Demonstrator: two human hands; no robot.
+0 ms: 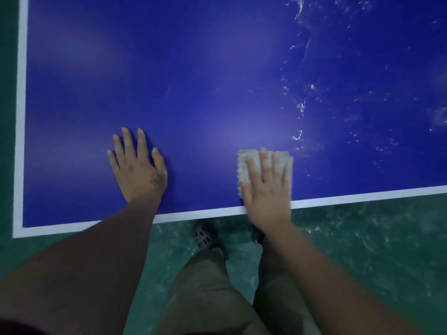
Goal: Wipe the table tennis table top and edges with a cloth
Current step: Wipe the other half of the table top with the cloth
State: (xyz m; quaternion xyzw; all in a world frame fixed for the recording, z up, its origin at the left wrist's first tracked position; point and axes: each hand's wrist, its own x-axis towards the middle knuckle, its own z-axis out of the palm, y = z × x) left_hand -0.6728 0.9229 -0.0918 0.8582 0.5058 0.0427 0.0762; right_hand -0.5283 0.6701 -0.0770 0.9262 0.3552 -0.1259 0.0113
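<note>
Two bare hands lie on one table in the head view, the only view given.

Item: blue flat table tennis table top (193,68), filling the far and middle part of the view. A white painted border line (362,193) runs along its near edge. A second white border line (21,117) runs along its left edge. The two meet at the near left corner.

Item: left hand (139,168), palm down on the blue surface, close to the near edge, left of centre. Fingers straight and spread, holding nothing, resting on the table top.

Item: right hand (267,189), palm down at the near edge, right of centre, well apart from the left hand. Fingers straight and slightly spread, pressing flat on the cloth, not curled round it. The heel of the hand covers part of the near border line.

Item: pale grey-white nubby cloth (244,165), roughly rectangular, lying flat on the table top under the right hand, just inside the near border line. Its far edge and left side show beyond the fingers.

Item: white wet streaks and droplets (301,107), scattered over the right part of the table top, far and right of the cloth. The left part shows soft glare.

Item: green mottled floor (362,250), on the near side and to the left of the table.

Item: dark perforated clog shoe (204,235) and olive-brown trousers (205,291), on the floor side of the near edge, between the two forearms.
</note>
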